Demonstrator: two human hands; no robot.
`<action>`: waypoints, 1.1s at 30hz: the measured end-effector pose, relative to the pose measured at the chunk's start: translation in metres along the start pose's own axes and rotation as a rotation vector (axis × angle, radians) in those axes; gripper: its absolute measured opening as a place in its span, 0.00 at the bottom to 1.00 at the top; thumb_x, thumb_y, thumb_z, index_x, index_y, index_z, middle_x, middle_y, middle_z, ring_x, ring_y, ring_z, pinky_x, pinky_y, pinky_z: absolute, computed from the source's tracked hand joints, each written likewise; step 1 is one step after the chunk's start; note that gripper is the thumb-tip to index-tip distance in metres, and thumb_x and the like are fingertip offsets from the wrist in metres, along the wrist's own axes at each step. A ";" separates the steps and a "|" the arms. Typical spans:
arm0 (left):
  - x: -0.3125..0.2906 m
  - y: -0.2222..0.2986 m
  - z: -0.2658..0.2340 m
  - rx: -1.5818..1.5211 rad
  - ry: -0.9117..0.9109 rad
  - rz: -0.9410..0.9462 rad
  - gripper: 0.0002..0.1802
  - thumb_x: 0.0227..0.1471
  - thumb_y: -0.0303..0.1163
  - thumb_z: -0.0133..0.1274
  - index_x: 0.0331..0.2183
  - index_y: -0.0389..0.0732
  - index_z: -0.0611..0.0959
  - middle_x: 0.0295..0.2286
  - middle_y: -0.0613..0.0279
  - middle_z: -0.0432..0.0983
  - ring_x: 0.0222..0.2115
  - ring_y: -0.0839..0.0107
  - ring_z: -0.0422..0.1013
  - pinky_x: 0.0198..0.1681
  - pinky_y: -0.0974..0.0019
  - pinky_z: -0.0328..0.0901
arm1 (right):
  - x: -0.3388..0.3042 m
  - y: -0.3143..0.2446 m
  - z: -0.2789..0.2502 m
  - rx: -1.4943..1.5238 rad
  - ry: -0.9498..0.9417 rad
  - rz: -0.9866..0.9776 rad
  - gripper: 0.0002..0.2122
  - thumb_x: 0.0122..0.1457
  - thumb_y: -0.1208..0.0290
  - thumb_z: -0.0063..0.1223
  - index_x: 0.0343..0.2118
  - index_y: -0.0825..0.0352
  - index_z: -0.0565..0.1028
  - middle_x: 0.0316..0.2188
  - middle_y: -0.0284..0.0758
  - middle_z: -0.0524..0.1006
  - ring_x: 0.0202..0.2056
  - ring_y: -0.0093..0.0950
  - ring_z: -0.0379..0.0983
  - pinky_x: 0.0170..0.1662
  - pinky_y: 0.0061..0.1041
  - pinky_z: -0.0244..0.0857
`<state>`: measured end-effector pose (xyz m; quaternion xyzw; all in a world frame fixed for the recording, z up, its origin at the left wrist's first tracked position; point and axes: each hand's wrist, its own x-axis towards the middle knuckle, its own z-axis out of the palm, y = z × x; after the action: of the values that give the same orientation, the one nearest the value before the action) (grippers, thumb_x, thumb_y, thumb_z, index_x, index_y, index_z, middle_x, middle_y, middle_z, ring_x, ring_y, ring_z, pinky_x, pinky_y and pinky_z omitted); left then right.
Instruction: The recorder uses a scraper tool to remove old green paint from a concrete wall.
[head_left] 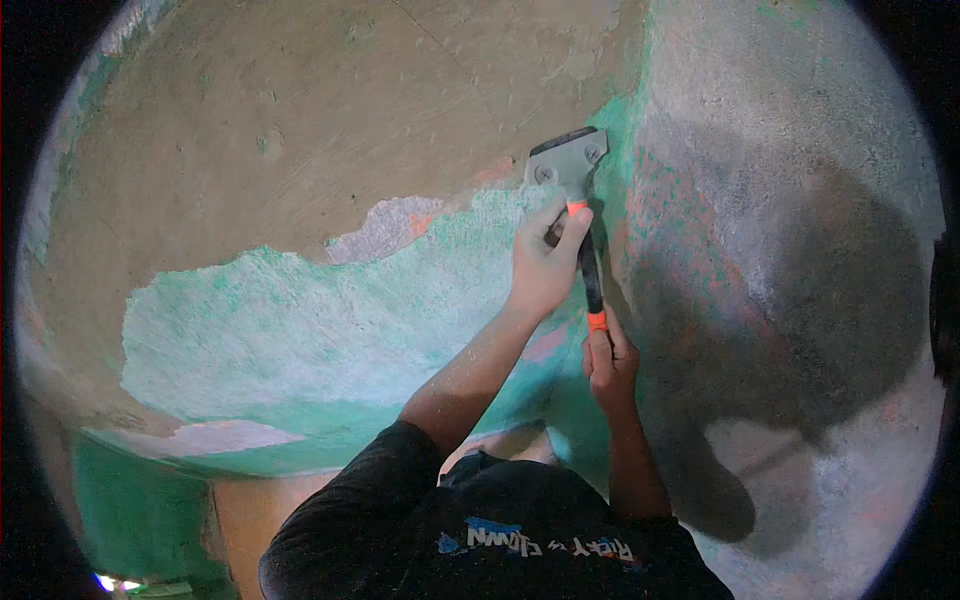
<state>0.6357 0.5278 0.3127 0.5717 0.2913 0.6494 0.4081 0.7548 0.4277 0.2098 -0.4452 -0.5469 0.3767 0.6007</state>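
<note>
A long-handled wall scraper [568, 165] with a wide grey metal head and a black and orange handle lies against the wall near the corner. My left hand [545, 255] is closed round the handle's upper part, just below the head. Lower down, my right hand [610, 365] grips the handle's orange end. The blade edge points up and meets bare grey-brown plaster [330, 130]. Below the head spreads a patch of flaking green and whitish paint [330, 320], its upper edge ragged. Dust whitens my left hand and forearm.
To the right another wall [800, 80] meets this one at the corner, mottled grey with pink and green paint traces. My dark shadow falls across it. A green panel [140, 510] and an orange-tan strip [245, 520] show at the lower left, beside a small bright light [118, 583].
</note>
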 end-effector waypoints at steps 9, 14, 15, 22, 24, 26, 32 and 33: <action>-0.001 -0.002 -0.009 0.015 -0.013 0.033 0.10 0.60 0.33 0.55 0.34 0.35 0.80 0.21 0.77 0.64 0.23 0.87 0.57 0.26 0.76 0.54 | -0.004 0.000 0.006 -0.024 0.021 0.051 0.24 0.65 0.63 0.43 0.60 0.71 0.66 0.18 0.27 0.67 0.20 0.17 0.62 0.23 0.22 0.58; -0.033 -0.020 -0.028 0.100 0.013 0.006 0.09 0.60 0.32 0.55 0.34 0.35 0.80 0.21 0.77 0.65 0.23 0.86 0.58 0.25 0.76 0.55 | -0.032 0.024 0.003 -0.267 0.007 0.118 0.26 0.65 0.58 0.42 0.59 0.72 0.67 0.19 0.34 0.71 0.22 0.25 0.67 0.27 0.29 0.63; -0.036 -0.023 -0.027 0.098 0.011 0.006 0.09 0.60 0.32 0.55 0.34 0.35 0.80 0.21 0.77 0.65 0.23 0.86 0.58 0.25 0.76 0.55 | -0.035 0.027 0.001 -0.311 -0.020 0.097 0.26 0.65 0.57 0.42 0.59 0.73 0.67 0.20 0.36 0.72 0.23 0.27 0.68 0.28 0.30 0.64; -0.027 -0.026 -0.024 -0.045 0.032 -0.054 0.10 0.61 0.33 0.54 0.32 0.35 0.79 0.22 0.77 0.64 0.24 0.86 0.57 0.26 0.75 0.54 | -0.028 0.024 0.006 -0.281 0.039 0.038 0.26 0.65 0.58 0.43 0.59 0.72 0.67 0.28 0.40 0.75 0.27 0.26 0.70 0.33 0.29 0.66; -0.026 -0.027 -0.022 0.015 0.032 -0.041 0.11 0.61 0.34 0.55 0.32 0.35 0.78 0.22 0.76 0.64 0.24 0.86 0.57 0.26 0.75 0.54 | -0.024 0.021 0.006 -0.209 0.049 -0.038 0.24 0.65 0.66 0.41 0.61 0.73 0.65 0.17 0.26 0.65 0.17 0.15 0.60 0.20 0.20 0.54; -0.031 -0.020 -0.022 -0.025 0.034 -0.075 0.12 0.61 0.35 0.55 0.32 0.35 0.78 0.21 0.76 0.63 0.24 0.85 0.57 0.26 0.75 0.55 | -0.026 0.031 0.000 -0.283 0.032 0.010 0.25 0.65 0.62 0.43 0.61 0.72 0.65 0.24 0.35 0.71 0.23 0.21 0.65 0.28 0.24 0.61; -0.077 -0.072 -0.060 0.020 0.051 -0.199 0.13 0.63 0.38 0.52 0.32 0.37 0.77 0.21 0.74 0.64 0.24 0.85 0.61 0.26 0.75 0.58 | -0.056 0.052 0.004 -0.426 -0.081 0.067 0.24 0.65 0.60 0.46 0.61 0.67 0.66 0.30 0.43 0.78 0.28 0.31 0.74 0.34 0.32 0.68; -0.089 -0.076 -0.068 0.020 0.055 -0.238 0.13 0.63 0.38 0.51 0.33 0.37 0.76 0.21 0.73 0.65 0.24 0.84 0.63 0.26 0.75 0.60 | -0.061 0.057 0.004 -0.451 -0.136 0.110 0.23 0.65 0.61 0.47 0.61 0.66 0.67 0.29 0.43 0.78 0.28 0.33 0.75 0.33 0.33 0.68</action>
<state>0.5854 0.4950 0.1918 0.5192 0.3748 0.6086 0.4685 0.7457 0.3889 0.1366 -0.5706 -0.6315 0.3063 0.4264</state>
